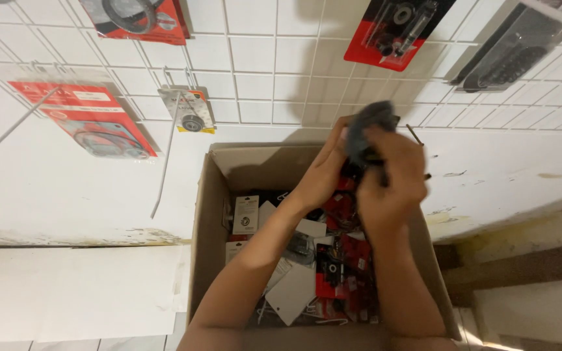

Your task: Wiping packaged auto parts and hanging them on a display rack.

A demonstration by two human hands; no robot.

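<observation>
A dark grey, soft crumpled cloth (367,133) is being held above the far edge of the brown cardboard box (211,214), both the left hand (325,170) and right hand (391,182) closing their fingers around it. It is looking light and limp, best gripped by bunching.

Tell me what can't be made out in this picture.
- Grey thing, head view: blurred and wrapped by both hands, left hand and right hand; its kind is unclear.
- Box contents: partly hidden under the arms, and the packets are too small to tell apart.
- Top wall packs: cut off by the top edge.
</observation>
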